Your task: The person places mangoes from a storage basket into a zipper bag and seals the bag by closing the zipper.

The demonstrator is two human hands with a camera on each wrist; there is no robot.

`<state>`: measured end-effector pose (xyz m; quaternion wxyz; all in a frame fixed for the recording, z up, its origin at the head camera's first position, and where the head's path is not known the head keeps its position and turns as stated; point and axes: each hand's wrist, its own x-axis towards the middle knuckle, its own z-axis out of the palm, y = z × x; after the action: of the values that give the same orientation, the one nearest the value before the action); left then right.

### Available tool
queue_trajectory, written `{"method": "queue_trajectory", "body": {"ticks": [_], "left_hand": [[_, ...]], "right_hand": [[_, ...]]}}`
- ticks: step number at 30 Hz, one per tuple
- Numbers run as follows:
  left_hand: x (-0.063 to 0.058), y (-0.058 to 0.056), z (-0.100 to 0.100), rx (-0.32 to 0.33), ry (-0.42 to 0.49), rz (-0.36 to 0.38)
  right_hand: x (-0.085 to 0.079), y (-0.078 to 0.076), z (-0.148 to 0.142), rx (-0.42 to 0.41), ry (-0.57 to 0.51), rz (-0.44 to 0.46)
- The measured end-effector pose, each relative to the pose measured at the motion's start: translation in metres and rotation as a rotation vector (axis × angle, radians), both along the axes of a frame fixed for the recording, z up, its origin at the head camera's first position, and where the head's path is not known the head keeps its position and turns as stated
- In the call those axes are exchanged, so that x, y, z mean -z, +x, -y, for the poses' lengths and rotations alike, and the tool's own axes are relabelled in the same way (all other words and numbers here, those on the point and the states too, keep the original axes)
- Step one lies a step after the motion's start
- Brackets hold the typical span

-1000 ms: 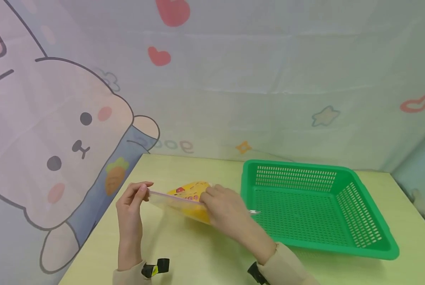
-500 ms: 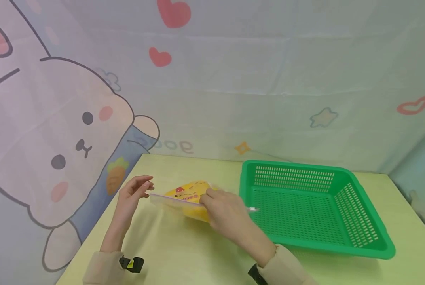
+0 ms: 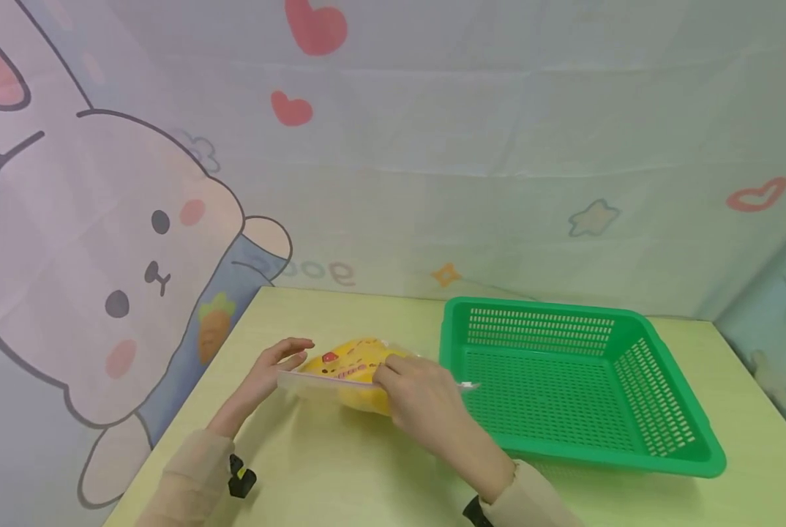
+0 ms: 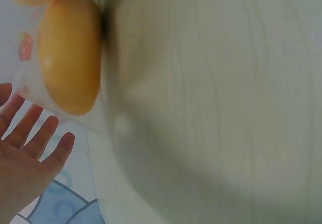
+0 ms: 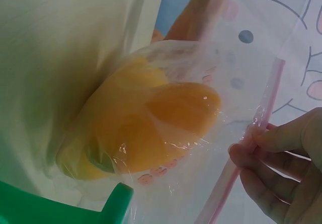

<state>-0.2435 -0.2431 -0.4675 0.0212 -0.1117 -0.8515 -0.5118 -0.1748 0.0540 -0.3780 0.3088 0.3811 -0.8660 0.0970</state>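
A clear zip-lock bag (image 3: 350, 359) with printed red and pink marks holds several yellow-orange, mango-like fruits (image 5: 171, 118), one with a greenish patch. My right hand (image 3: 426, 395) pinches the bag's pink zip strip (image 5: 274, 85) between thumb and forefinger. A white slider (image 3: 468, 385) shows at the strip's right end, past that hand. At the bag's left end, my left hand (image 3: 268, 377) has its fingers extended beside the plastic. In the left wrist view those fingers (image 4: 48, 133) are spread near the bag's corner, below one fruit (image 4: 70, 53).
A green plastic basket (image 3: 712, 439) with perforated sides stands on the pale yellow table (image 3: 340, 476), just right of the bag. Behind the table hangs a cloth backdrop (image 3: 531, 146) printed with a rabbit and hearts.
My left hand has let go of the zip strip's left end and moved right, alongside the bag, with its fingers now straighter. My right hand keeps its pinch on the strip.
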Motion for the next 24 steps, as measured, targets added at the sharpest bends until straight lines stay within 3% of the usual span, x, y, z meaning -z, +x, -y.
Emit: {"method": "queue_trajectory", "body": {"ticks": [6,13,24], "left_hand": [[0.011,-0.009,-0.003,0.093,0.023,0.054],[0.013,-0.005,-0.003,0.172,0.024,0.099],[0.015,0.009,0.0,0.097,-0.059,0.109]], "right_hand": [[-0.001,0.003,-0.002,0.012,0.013,0.058],[-0.002,0.004,-0.004,0.005,0.037,0.176],[-0.004,-0.002,-0.007,-0.018,0.02,0.316]]}}
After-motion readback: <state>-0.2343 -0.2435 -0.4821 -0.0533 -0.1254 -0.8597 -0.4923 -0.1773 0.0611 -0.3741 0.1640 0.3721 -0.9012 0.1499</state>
